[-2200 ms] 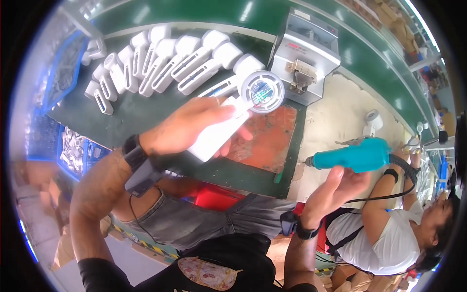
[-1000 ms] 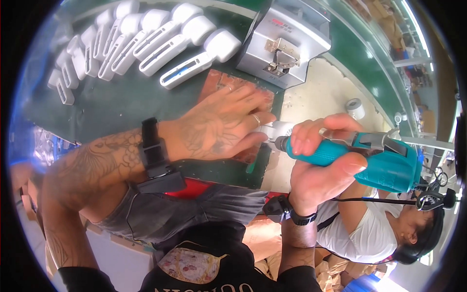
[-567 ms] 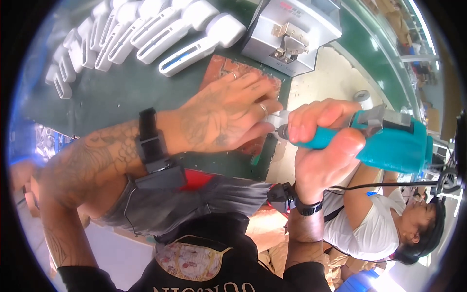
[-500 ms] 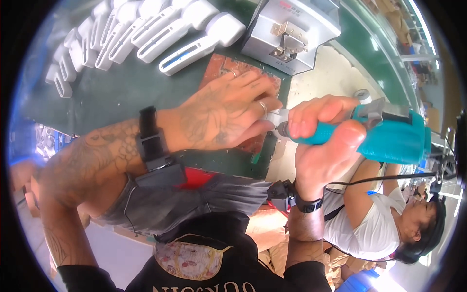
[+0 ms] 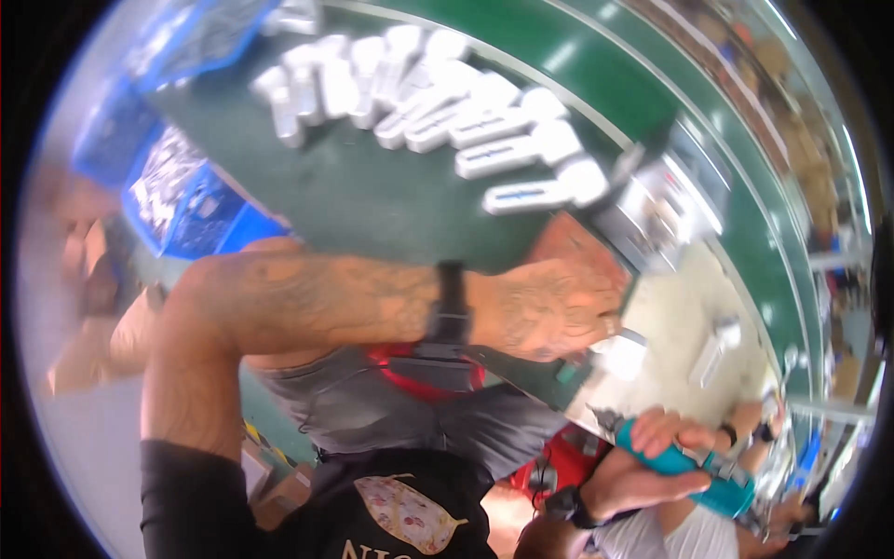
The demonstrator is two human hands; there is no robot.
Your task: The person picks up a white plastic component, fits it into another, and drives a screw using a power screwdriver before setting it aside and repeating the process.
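Observation:
My left hand [image 5: 559, 312] is closed, its fingers curled over a white plastic part [image 5: 622, 356] beside a reddish mat [image 5: 577, 244]. Only one end of that part shows past the fingers; the rest is hidden. Lower right, my right hand [image 5: 643, 466] grips a teal electric screwdriver [image 5: 666, 452], its tip pointing up-left and apart from the white part. Several white handheld units [image 5: 498, 154] with rounded heads and slotted handles lie in a curved row on the green table [image 5: 345, 191].
Beyond the mat stands a silver screw-feeder-like box [image 5: 652, 219]. Another white unit [image 5: 715, 354] lies on the cream surface at right. Blue bins [image 5: 200, 219] with small parts sit at left. Close to the screwdriver, at lower right, is a co-worker's arm [image 5: 740, 419].
My right hand has drawn the screwdriver away from the left hand, down and to the right. The view has swung left, bringing in the blue bins. My left hand remains at the mat.

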